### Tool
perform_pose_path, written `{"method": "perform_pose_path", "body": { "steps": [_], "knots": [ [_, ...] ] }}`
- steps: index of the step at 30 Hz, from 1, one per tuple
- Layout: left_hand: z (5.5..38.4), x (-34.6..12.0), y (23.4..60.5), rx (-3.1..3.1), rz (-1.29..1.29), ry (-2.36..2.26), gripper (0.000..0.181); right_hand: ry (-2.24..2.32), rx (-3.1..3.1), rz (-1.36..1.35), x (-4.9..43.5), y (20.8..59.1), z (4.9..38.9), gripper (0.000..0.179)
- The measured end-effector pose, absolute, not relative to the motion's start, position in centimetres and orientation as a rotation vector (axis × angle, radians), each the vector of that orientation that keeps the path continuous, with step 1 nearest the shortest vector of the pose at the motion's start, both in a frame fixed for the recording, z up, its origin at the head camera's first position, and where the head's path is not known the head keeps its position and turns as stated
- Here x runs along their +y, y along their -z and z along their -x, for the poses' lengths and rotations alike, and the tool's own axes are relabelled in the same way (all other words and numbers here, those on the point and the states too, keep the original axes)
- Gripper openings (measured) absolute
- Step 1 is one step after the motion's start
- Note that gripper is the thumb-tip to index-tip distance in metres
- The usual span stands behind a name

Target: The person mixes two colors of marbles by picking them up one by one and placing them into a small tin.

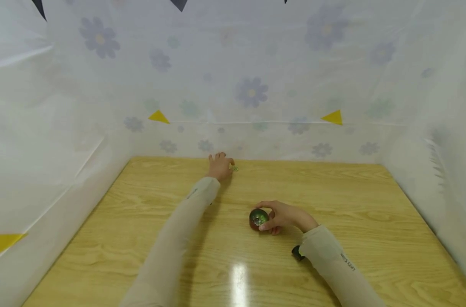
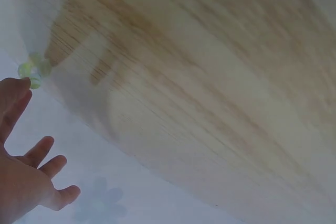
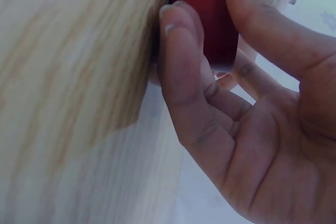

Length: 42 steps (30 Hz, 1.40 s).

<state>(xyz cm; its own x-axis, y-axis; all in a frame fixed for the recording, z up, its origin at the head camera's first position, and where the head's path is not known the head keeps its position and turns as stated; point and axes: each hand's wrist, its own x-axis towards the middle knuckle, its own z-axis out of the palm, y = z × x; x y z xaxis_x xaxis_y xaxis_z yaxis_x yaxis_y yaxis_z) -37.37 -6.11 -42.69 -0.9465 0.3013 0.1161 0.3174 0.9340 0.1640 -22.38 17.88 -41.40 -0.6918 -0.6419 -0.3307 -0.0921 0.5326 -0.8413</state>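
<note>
At the far edge of the wooden table, my left hand reaches to a small clear yellow-green piece with several rounded lobes, like a flower. Thumb and forefinger pinch its rim in the left wrist view, while the other fingers spread apart from it. Nearer the middle, my right hand grips a squat round object with a shiny dark green top. Its smooth red side shows in the right wrist view, close against the wood, with fingers and thumb around it.
White sheeting with pale flowers walls in the table at the back and both sides. Yellow triangles mark the sheeting. A black device sits at the right cuff. Light glares off the table's near middle.
</note>
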Motion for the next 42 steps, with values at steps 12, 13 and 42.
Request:
{"method": "perform_pose_path", "body": {
  "steps": [12, 13, 42],
  "knots": [
    [37.8, -6.4, 44.1, -2.955, 0.472, 0.235, 0.018, 1.109, 2.143, 0.606, 17.6, 41.6, 22.5, 0.070],
    [37.8, -6.4, 44.1, -2.957, 0.469, 0.226, 0.019, 1.110, 2.142, 0.604, 17.6, 41.6, 22.5, 0.070],
    [33.0, -5.2, 41.2, -2.886, 0.657, 0.268, 0.018, 1.123, 2.137, 0.594, 18.0, 41.5, 23.1, 0.068]
  ]
}}
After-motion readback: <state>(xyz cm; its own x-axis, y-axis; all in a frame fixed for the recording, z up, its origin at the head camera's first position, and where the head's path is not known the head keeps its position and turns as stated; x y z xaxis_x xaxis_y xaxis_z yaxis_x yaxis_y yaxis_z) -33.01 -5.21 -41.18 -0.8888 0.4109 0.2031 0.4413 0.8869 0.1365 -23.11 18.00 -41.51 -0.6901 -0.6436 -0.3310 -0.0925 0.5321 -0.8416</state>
